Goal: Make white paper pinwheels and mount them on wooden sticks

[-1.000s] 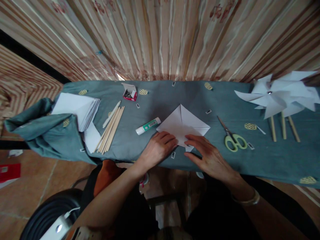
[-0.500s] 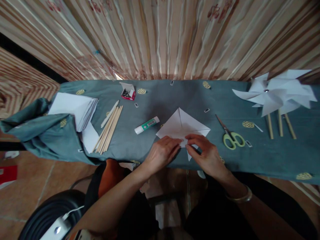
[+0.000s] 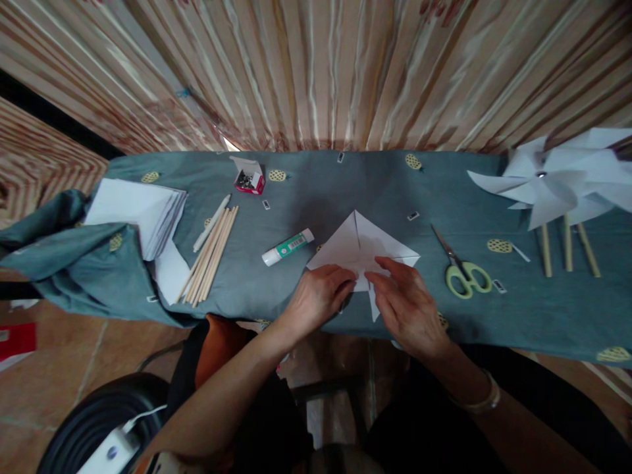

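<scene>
A white paper square (image 3: 340, 243), slit in from its corners, lies before me with a corner pointing away and a narrow strip hanging toward me. My left hand (image 3: 322, 291) is closed at its near left side, thumb and fingers pinching the paper close to the centre. On the right part, my right hand (image 3: 405, 299) has bent fingers spread apart, their tips touching the paper near the centre. A green and white glue stick (image 3: 289, 247) lies left of the sheet. To the right are scissors (image 3: 461, 266) with light green handles.
Wooden sticks (image 3: 210, 257) and a white pen (image 3: 212, 222) lie left, beside stacked paper (image 3: 133, 210). A small open box (image 3: 248, 178) of metal pins stands at the back. White paper pinwheels (image 3: 557, 178) on sticks occupy the right end. Patterned green cloth (image 3: 375, 181) covers the table.
My right hand's fingers have spread apart and shifted slightly on the paper. My left hand stays almost in place at the centre. The view has shifted a little.
</scene>
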{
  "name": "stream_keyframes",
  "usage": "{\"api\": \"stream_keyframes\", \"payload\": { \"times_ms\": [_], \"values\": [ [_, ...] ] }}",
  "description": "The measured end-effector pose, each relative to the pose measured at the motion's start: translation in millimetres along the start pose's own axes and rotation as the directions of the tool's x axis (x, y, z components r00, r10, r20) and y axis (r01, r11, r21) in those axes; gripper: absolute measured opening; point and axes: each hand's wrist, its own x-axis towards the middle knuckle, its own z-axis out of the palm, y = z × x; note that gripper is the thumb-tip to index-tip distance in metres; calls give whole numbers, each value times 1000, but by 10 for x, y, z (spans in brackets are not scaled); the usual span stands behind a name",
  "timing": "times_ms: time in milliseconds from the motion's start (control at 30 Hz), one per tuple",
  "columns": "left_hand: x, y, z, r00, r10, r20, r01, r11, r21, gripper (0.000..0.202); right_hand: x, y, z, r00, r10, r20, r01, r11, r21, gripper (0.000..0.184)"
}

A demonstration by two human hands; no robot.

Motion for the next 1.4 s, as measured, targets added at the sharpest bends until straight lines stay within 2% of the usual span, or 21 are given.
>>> {"api": "stream_keyframes", "payload": {
  "times_ms": [233, 833, 1267, 1400],
  "values": [
    [46, 7, -8, 999, -37, 27, 36, 999, 10, 18, -12, 2, 46, 999, -21, 27, 21, 1000, 11, 56],
    [127, 13, -5, 990, -119, 71, 119, 993, 11, 15, 23, -3, 70, 997, -30, 69, 32, 999, -27, 49],
    [163, 29, -24, 988, -133, 77, 135, 991, -13, 13, 58, 5, 83, 996, 10, 86, -8, 1000, -19, 48],
    [170, 29, -35, 987, -135, 85, 136, 991, -5, 11, 75, 22, 107, 995, -11, 102, 17, 998, -65, 47]
  ]
}}
